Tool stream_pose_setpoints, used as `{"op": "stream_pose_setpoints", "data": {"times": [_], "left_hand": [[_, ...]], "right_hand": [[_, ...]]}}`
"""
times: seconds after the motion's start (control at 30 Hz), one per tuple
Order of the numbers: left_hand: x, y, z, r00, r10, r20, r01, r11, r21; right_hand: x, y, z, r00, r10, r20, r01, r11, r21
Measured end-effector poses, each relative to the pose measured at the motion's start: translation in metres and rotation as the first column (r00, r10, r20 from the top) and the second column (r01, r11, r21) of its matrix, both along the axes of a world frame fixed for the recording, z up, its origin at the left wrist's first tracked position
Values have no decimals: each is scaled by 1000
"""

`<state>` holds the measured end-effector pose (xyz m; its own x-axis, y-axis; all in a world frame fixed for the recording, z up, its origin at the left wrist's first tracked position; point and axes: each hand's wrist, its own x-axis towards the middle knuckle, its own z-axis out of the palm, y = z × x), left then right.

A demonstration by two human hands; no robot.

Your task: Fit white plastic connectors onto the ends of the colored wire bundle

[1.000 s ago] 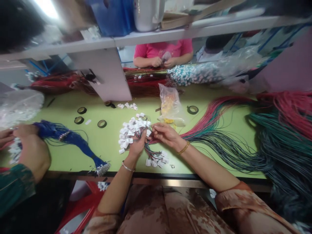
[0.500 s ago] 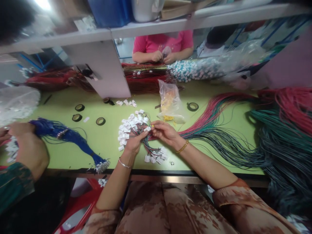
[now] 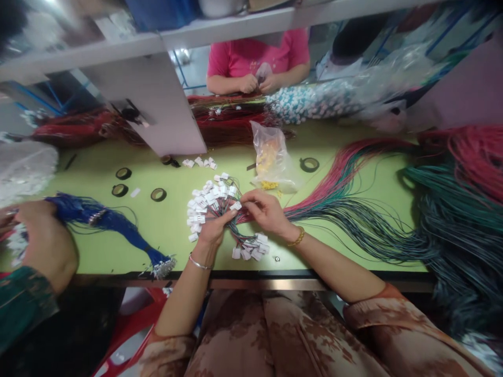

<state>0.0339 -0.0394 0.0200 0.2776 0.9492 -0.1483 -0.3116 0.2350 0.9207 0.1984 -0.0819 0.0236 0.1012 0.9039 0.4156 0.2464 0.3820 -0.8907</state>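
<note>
My left hand (image 3: 216,225) is closed around a bundle of thin wires tipped with white plastic connectors (image 3: 210,195), which fan out above and left of the fingers. One white connector (image 3: 236,206) stands up at the left thumb tip. My right hand (image 3: 269,212) is closed with its fingertips at that connector; whatever small thing they pinch is hidden. Below the hands, another cluster of white connectors (image 3: 253,247) lies on the table. Red, green and dark wires (image 3: 326,209) run from the bundle to the right. Behind the hands lies a clear bag of small yellow pieces (image 3: 271,157).
Rolls of black tape (image 3: 158,195) lie to the left, and one roll (image 3: 309,164) at the back right. A co-worker's arm (image 3: 49,241) reaches beside a blue wire bundle (image 3: 113,220). Across the table sits a person in pink (image 3: 257,60). A shelf (image 3: 236,26) crosses above.
The yellow piece that showed at my right fingertips is now out of sight, and those fingers have moved against the connector. The view has shifted slightly. My left hand keeps its hold.
</note>
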Motion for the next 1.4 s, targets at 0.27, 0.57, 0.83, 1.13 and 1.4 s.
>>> {"op": "stream_pose_setpoints", "data": {"times": [0.27, 0.57, 0.83, 1.13, 1.4], "left_hand": [[1, 0, 0, 1000, -24, -8, 24, 999, 45], [3, -2, -8, 999, -19, -30, 21, 996, 83], [8, -4, -14, 999, 47, -8, -46, 993, 111], [14, -6, -28, 967, 247, -68, -235, 961, 148], [6, 1, -15, 996, 72, -53, -70, 997, 39]], "right_hand": [[-8, -1, -2, 993, -98, 68, 92, 992, 90], [-8, -1, -2, 996, -84, -30, 82, 995, -58], [-16, -9, -4, 972, -156, 178, 153, 988, 27], [-30, -8, -21, 882, -256, 396, 172, 957, 235], [-22, -10, -18, 947, -152, 283, 128, 987, 103]]}}
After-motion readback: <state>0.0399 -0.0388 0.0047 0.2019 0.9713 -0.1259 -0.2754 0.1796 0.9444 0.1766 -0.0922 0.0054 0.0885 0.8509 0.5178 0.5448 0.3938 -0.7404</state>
